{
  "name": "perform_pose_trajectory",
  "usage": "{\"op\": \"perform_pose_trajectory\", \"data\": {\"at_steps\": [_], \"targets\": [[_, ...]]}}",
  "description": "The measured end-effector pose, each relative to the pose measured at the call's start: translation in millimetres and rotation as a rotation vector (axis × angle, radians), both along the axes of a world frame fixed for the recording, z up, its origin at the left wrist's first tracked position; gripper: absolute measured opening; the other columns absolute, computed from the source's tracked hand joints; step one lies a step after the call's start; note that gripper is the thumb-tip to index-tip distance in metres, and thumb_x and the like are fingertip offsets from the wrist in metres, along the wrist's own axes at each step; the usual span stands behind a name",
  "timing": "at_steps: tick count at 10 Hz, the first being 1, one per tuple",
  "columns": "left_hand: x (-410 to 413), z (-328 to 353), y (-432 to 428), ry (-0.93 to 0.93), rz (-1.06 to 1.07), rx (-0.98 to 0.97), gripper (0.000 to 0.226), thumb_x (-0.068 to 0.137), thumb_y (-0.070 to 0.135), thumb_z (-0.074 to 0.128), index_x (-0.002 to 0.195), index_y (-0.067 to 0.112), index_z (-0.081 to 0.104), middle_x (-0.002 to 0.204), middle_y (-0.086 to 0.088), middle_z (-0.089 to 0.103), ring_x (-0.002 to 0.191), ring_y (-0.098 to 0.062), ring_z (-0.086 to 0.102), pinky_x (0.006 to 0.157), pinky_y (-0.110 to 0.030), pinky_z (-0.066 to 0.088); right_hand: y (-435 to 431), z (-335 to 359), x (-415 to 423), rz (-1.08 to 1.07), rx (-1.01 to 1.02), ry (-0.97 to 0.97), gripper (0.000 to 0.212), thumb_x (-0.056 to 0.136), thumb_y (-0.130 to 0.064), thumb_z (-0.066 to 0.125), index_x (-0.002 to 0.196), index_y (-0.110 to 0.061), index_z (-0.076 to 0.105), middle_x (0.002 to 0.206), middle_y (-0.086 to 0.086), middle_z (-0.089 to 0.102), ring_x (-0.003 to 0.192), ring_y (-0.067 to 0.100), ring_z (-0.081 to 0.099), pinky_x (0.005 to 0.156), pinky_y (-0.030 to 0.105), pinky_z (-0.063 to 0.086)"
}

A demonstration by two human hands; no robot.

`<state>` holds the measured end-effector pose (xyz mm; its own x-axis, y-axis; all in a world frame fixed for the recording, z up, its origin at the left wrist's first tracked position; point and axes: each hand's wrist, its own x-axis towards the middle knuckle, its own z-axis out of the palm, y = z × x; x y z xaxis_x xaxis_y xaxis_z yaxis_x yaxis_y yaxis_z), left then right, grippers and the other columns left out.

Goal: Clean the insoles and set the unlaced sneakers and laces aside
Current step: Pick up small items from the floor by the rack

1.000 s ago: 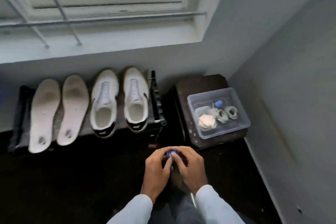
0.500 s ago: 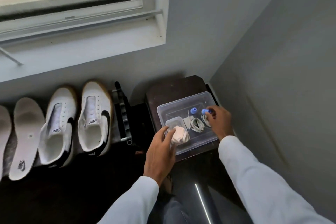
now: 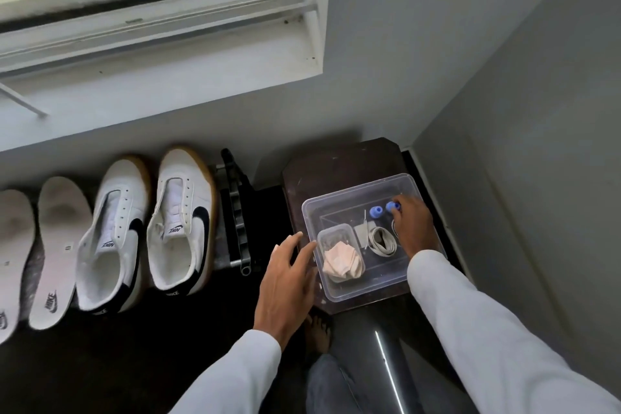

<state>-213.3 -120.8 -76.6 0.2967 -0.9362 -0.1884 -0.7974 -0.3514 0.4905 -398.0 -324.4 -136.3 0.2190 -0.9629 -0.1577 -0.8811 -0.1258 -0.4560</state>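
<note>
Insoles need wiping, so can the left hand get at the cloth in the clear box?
Probably yes: the left hand is open beside the box, and the cloth lies uncovered near it.

Single head view — seemingly tilted — looks steeply down, close in.
</note>
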Motion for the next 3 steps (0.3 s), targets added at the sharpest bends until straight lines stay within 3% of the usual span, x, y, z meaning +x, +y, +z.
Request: {"op": "perform_pose_trajectory", "data": {"at_steps": [1,3], "targets": [[6,-1,-3,-0.027,0.012,-0.028,0.05,0.094,0.02,0.06,0.141,0.02,0.046,0.153,-0.01,0.04,0.144,-0.029,0.035,0.117,-0.047,0.032,-1,-2,1,-0.003,0.006,0.022,0.021,0.091,-0.002,0.062,0.111,0.001,0.066,0.109,0.02,0.068,0.1,0.034,0.066,0.084,0.039,0.055],[24,-3,0,-0.12,0.016,-0.042,0.052,0.1,0.038,0.041,0.149,0.02,0.036,0.159,-0.008,0.03,0.149,-0.027,0.023,0.12,-0.046,0.024,5,7,5,0.007,-0.023,0.152,0.036,0.088,-0.006,0.066,0.123,-0.003,0.059,0.122,0.019,0.062,0.116,0.037,0.055,0.085,0.043,0.052]]}}
